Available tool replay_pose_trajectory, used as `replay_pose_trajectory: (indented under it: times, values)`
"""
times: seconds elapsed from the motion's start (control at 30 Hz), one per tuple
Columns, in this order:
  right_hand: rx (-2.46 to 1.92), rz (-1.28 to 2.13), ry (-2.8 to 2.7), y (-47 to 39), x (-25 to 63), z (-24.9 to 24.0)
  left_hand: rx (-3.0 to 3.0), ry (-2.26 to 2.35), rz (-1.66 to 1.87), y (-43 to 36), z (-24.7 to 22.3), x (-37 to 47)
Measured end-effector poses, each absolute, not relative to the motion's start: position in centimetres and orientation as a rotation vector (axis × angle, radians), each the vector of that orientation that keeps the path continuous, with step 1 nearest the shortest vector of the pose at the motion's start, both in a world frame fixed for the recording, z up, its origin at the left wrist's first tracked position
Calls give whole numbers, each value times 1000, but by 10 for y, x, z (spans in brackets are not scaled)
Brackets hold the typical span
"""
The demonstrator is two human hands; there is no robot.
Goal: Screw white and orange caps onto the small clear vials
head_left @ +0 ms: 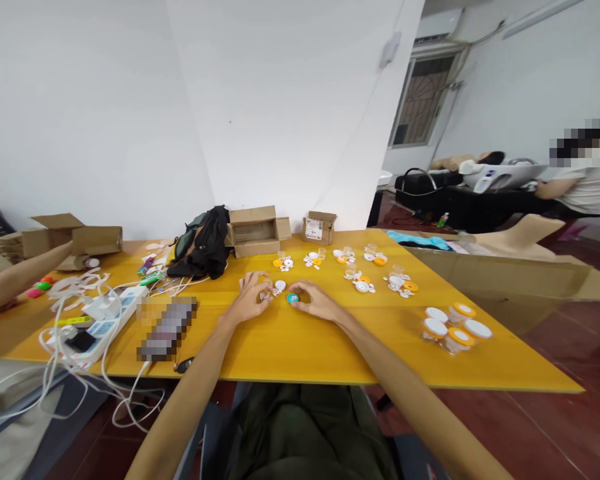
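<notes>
Head view: yellow desk [330, 353], its front edge running below both forearms, its right edge slanting away towards the wall.
Left hand [253, 297]: fingers curled, low over small white pieces [275, 292]; partly hidden, so whether it grips one cannot be told.
Right hand [313, 301]: thumb and forefinger apparently pinching a teal round piece [293, 299], just right of the white pieces.
White disc [280, 285]: between the hands, slightly beyond them.
Working room: yellow surface visible between the forearms, down to the front edge.
Lidded jars [457, 327]: clustered near the right edge, well apart from the right hand.
Part sets: clear cups, white and orange pieces [363, 283], in groups beyond the right hand.
Left boundary: power strip [111, 323] with white cables.
Back boundary: open cardboard box [255, 230], near the wall.
</notes>
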State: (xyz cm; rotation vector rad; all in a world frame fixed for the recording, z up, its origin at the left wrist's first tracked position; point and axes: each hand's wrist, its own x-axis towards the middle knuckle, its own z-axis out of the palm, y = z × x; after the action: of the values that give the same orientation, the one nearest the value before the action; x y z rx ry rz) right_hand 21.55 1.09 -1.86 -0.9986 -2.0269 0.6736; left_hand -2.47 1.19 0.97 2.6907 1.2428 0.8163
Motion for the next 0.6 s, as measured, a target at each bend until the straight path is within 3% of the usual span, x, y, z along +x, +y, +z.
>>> replay_pose_trajectory:
  times: [0.6]
  values:
    - [-988,706,-2041,16,213,-24,2881,1354,869,21,-1,6]
